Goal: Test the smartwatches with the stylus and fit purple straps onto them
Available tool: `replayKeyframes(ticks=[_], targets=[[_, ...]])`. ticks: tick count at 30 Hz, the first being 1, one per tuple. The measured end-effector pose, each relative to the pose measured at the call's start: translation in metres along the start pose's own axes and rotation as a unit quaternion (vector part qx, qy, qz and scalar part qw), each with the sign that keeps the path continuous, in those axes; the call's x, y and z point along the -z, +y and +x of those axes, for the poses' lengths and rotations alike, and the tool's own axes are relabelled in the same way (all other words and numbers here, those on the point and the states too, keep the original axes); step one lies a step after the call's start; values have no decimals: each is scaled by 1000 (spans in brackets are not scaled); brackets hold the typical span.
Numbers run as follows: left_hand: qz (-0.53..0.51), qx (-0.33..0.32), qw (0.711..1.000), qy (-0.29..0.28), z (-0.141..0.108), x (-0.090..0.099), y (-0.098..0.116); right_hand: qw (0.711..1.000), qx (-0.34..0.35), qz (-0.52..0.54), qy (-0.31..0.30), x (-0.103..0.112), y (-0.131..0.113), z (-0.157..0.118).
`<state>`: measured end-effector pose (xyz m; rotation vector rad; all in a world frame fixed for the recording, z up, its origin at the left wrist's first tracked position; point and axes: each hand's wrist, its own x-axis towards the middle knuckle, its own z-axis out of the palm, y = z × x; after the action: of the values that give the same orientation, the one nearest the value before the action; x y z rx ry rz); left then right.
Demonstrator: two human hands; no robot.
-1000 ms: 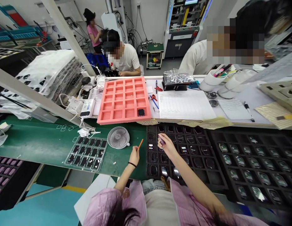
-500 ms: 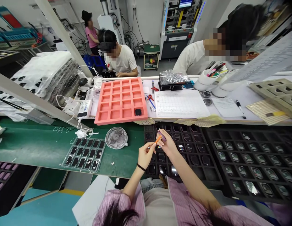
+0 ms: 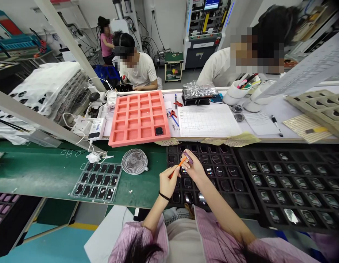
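My left hand (image 3: 167, 182) is closed around a thin orange stick-like tool (image 3: 182, 161), whose tip points up and to the right. That tip meets or nearly meets a small purple watch case (image 3: 188, 157), held in the curled fingers of my right hand (image 3: 196, 168). The exact contact is too small to make out. Both hands are raised over the left part of a black compartment tray (image 3: 244, 201), which holds several dark watch-like pieces (image 3: 226, 185).
To the left lie a small round fan (image 3: 134, 161) and a clear tray of black parts (image 3: 96, 181). A pink foam tray (image 3: 139, 138) and a printed sheet (image 3: 209, 122) rest on the shelf ahead. Another black tray (image 3: 257, 193) stands right. Two people work across the bench; another stands farther back.
The fingers of my left hand have shifted slightly on the orange tool. My right hand keeps hold of the purple case in nearly the same place. The view has moved slightly.
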<state>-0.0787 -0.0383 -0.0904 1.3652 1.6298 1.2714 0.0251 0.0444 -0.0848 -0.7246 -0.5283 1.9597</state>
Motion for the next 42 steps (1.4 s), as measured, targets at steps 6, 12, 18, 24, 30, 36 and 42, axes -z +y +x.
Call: replayKeyframes(ticks=[6,12,18,24,30,36,42], targets=[[28,-10,999,-10,1,5,0,998,31,-46,3,-5,-4,-5],[-1,-1,1000,-6,1,8,0,999,21,-33,-9,-8,-6,-7],[-5,-4,1000,5,0,7,-2,1000,11,-21,-7,-11,-4,-6],[31,-19,999,-13,5,15,2,990,62,-123,6,-6,-7,-7],[-54,-3,997,-48,12,17,0,997,-52,-8,-65,-6,-3,-5],[-153,67,985,-40,9,6,-16,988,-108,83,-76,-4,9,0],[-138,102,985,30,15,-1,-27,999,-11,-50,12,3,33,-1]])
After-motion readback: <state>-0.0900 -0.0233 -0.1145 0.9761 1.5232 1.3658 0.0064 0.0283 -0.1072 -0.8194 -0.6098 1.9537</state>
